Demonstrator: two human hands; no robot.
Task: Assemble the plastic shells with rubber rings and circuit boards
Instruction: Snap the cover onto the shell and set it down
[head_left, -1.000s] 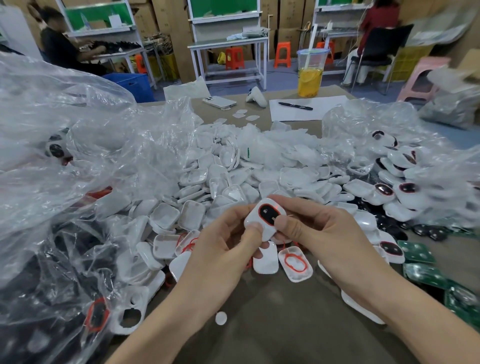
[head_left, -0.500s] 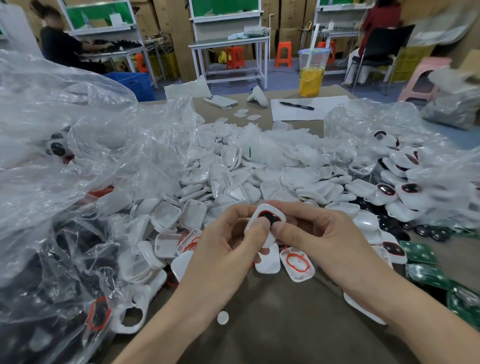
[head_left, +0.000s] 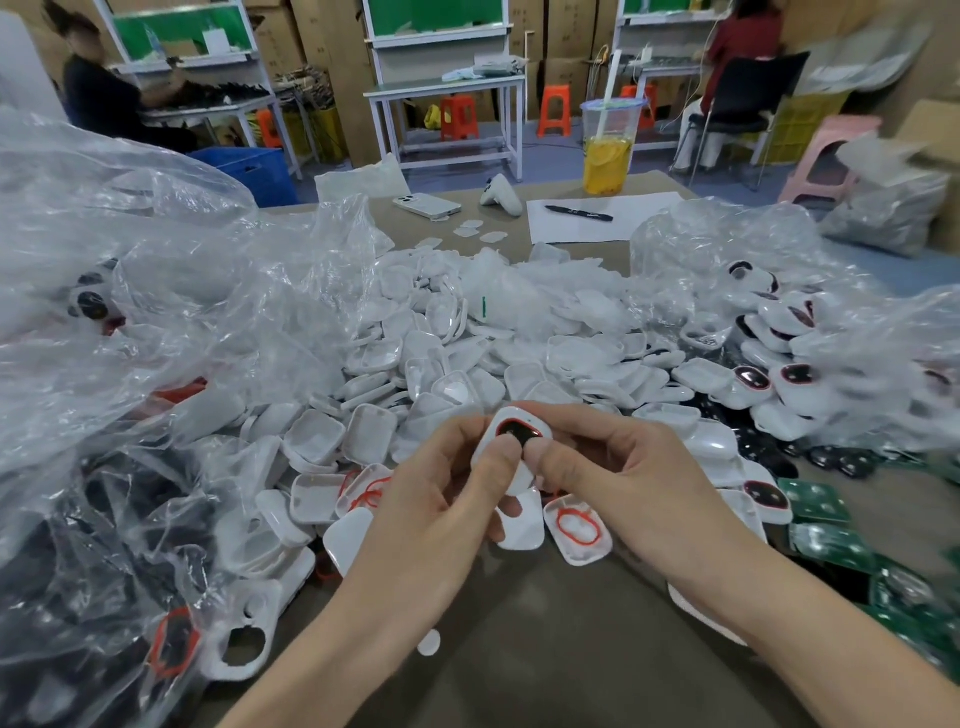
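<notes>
Fingers (head_left: 501, 457) of both hands were curled round one small, white, rounded plastic shell (head_left: 522, 430) with a dark centre, edged by a thin red rubber ring (head_left: 511, 419). The left hand (head_left: 441, 499) and right hand (head_left: 623, 478) pinched it, thumbs side by side on its face. It was held just on the near side of the heap of empty white plastic shells (head_left: 467, 374). To seat the ring well, the thumbs probably needed to work evenly round the rim (not at one spot), with the shell kept level.

Other stuff lying around
A lemon drink (head_left: 607, 156) stood by a pen (head_left: 578, 212) on paper (head_left: 644, 218), white phone (head_left: 427, 204) lying flat nearby.
</notes>
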